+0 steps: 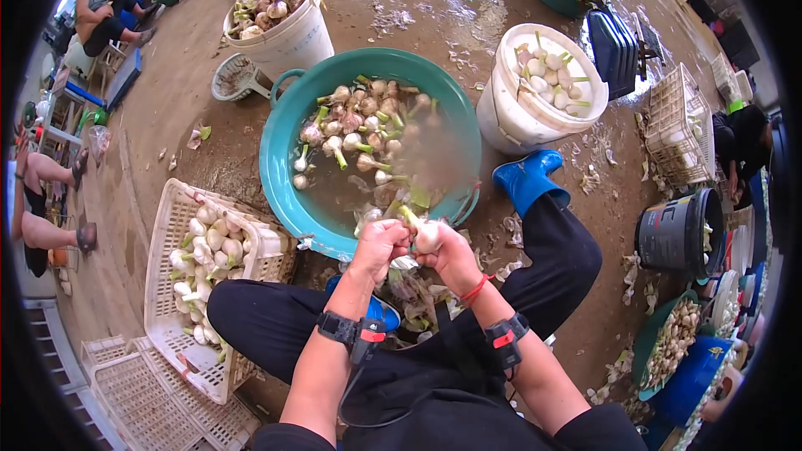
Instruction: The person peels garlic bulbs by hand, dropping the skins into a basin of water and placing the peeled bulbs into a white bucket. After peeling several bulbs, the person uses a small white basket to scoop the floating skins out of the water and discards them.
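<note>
A garlic bulb (428,238) with a short green stem is held over the near rim of a green tub (282,192). My right hand (454,260) grips the bulb from the right. Close against its left side, my left hand (382,247) is closed in a pinch; whatever is between those fingers is too small to make out. Unpeeled garlic bulbs (355,121) float in the tub's murky water, and a blurred patch covers its right part. Loose skins (409,288) lie below my hands.
Peeled bulbs fill a plastic crate (159,284) at my left and a white bucket (518,121) at the right. Another white bucket (292,46) holds unpeeled garlic beside a strainer (230,79). My blue boot (528,175) stands near the tub. Other people sit at both sides.
</note>
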Demonstrator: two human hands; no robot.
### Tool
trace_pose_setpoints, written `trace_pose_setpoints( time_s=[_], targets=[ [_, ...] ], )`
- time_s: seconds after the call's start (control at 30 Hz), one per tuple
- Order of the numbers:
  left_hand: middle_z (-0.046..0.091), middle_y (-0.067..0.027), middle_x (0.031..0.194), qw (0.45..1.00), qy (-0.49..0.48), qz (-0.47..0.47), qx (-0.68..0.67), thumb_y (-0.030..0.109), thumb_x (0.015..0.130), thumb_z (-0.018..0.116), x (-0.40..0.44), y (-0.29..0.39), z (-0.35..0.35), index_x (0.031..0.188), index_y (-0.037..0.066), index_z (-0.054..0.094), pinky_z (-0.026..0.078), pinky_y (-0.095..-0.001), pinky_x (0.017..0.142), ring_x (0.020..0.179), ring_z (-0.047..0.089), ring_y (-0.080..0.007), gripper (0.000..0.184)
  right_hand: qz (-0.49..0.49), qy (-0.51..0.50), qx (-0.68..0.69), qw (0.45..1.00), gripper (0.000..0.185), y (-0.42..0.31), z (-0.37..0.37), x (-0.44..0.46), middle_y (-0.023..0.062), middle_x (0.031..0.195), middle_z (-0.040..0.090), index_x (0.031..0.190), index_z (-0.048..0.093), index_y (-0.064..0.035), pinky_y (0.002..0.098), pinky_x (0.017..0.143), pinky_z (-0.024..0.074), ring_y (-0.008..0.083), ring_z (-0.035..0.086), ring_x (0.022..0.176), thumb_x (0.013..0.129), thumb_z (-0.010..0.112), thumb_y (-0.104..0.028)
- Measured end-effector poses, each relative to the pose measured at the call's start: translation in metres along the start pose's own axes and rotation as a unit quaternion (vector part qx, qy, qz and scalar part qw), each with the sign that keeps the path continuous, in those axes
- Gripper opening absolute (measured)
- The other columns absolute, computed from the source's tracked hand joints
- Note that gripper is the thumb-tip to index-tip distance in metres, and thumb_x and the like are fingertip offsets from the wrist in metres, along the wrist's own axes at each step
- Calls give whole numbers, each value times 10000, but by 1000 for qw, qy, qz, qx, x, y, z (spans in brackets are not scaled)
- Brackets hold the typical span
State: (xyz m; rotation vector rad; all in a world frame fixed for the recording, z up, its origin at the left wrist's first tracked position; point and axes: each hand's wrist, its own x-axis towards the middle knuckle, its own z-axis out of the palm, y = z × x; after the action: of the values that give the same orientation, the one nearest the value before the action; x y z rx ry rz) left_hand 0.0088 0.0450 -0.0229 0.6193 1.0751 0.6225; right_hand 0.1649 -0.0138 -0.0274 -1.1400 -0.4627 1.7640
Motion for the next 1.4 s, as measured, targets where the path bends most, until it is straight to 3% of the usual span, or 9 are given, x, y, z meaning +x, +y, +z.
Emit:
trace_pose_setpoints(
  time_s=[0.2, 0.4, 0.6, 0.8, 0.87, 1.0, 1.2, 1.27, 1.4],
  targets=[
    [490, 38, 635, 996, -41, -14, -84, 113, 823, 602, -7, 3, 18, 843, 81, 515, 378, -148, 430, 465, 420, -22, 95, -10, -20, 31, 999, 380, 6, 6, 1, 31, 895, 565, 1131, 479, -79, 236, 601, 421, 121, 535, 716, 948, 359, -389],
    [446, 54, 609, 991, -82, -29, -105, 52, 796, 577, -19, 21, 26, 837, 95, 489, 340, -137, 408, 455, 386, -18, 107, 59, -139, 241, 959, 268, -10, -8, 5, 26, 915, 521, 1067, 446, -94, 254, 565, 400, 131, 485, 682, 924, 452, -322],
    [439, 45, 604, 996, -57, -11, -74, 78, 804, 559, -10, 14, 18, 836, 95, 475, 315, -149, 392, 447, 378, -27, 91, -217, -45, -343, 913, 306, -13, -1, 3, -10, 879, 469, 988, 426, -58, 215, 610, 409, 40, 464, 776, 793, 662, -84],
    [419, 36, 578, 985, -115, 12, -127, 26, 754, 557, -23, 18, 22, 725, 92, 429, 259, -166, 357, 419, 343, -24, 148, 8, -120, 206, 971, 351, -14, 5, -9, 46, 878, 553, 1011, 458, -93, 202, 565, 391, 122, 520, 697, 914, 445, -430],
    [411, 37, 573, 981, -129, 28, -144, 12, 742, 557, -27, 13, 23, 697, 99, 415, 254, -170, 356, 414, 335, -26, 173, 123, -84, 165, 975, 517, -14, 4, -9, 69, 852, 576, 1015, 472, -122, 220, 558, 388, 165, 530, 672, 902, 288, -591],
    [395, 43, 520, 978, -27, 189, 87, -30, 709, 525, -38, 3, 32, 641, 121, 358, 236, -178, 343, 385, 321, -35, 235, 69, -15, 12, 997, 477, -8, 18, -20, 13, 989, 513, 1165, 350, -148, 270, 644, 438, 149, 523, 837, 890, 437, -528],
    [431, 35, 644, 954, -151, 62, -252, 69, 786, 542, -62, 17, 15, 766, 106, 405, 275, -172, 365, 449, 342, -14, 144, 18, -39, 44, 998, 638, 3, 33, -29, 76, 1102, 401, 1211, 315, -114, 291, 776, 429, 169, 466, 957, 752, 734, -255],
    [449, 22, 648, 988, 0, 153, 33, 121, 787, 598, -69, 9, 20, 902, 82, 432, 349, -176, 454, 545, 408, -20, 205, -232, 114, -418, 871, 622, 13, 31, -27, 128, 1089, 397, 1193, 341, -66, 331, 837, 411, 234, 443, 1001, 716, 730, -147],
    [474, 7, 709, 956, 41, 258, 132, 126, 771, 643, -73, -15, 13, 935, 79, 399, 411, -234, 539, 637, 444, -61, 298, -210, 13, -500, 840, 779, -3, 44, -49, 152, 1148, 350, 1261, 313, -1, 319, 960, 324, 260, 392, 1088, 616, 734, -115]
  ],
)
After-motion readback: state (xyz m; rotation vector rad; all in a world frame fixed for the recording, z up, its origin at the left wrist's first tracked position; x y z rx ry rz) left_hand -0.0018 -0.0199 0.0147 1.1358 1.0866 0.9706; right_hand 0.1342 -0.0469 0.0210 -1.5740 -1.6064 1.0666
